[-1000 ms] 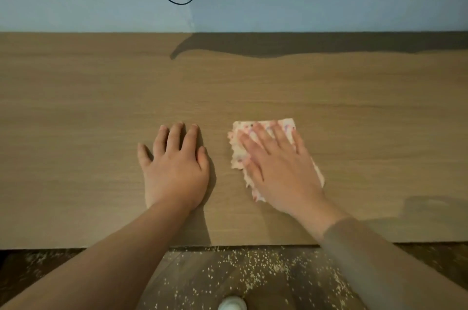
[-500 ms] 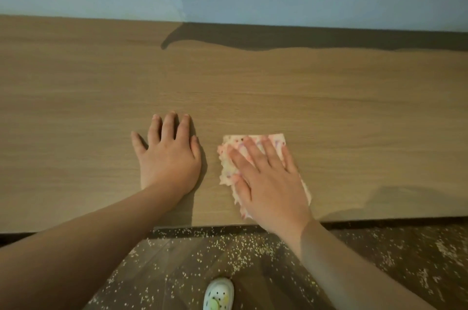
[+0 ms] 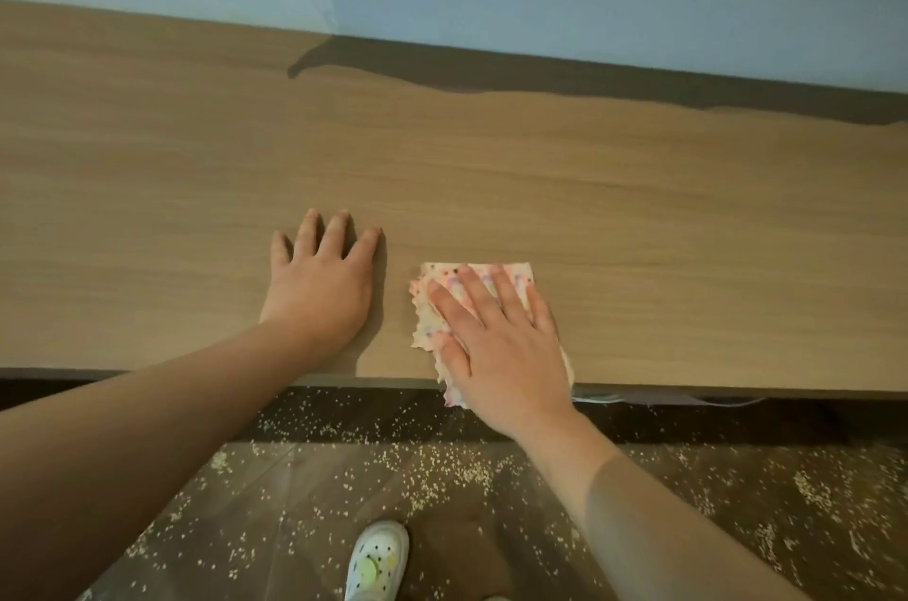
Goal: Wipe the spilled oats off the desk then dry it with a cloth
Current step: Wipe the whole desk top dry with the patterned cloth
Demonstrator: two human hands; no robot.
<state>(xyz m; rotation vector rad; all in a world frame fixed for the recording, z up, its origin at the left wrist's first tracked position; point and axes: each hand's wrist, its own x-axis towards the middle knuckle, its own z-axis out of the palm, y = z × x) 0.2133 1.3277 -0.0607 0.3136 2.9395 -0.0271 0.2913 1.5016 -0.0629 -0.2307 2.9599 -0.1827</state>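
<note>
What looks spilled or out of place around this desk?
The oats lie scattered over the dark floor below the front edge of the desk, around a white shoe; the desk top shows none that I can see. The cloth, pressed flat under the right hand, hangs partly over that edge.

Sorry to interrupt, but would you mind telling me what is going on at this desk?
A person is cleaning the light wooden desk. The right hand presses flat on a folded pink-patterned cloth at the desk's near edge, with one corner of the cloth hanging over it. The left hand rests flat on the bare wood beside the cloth, not touching it. Pale spilled oats lie scattered over the dark floor below; none show on the desk top.
</note>
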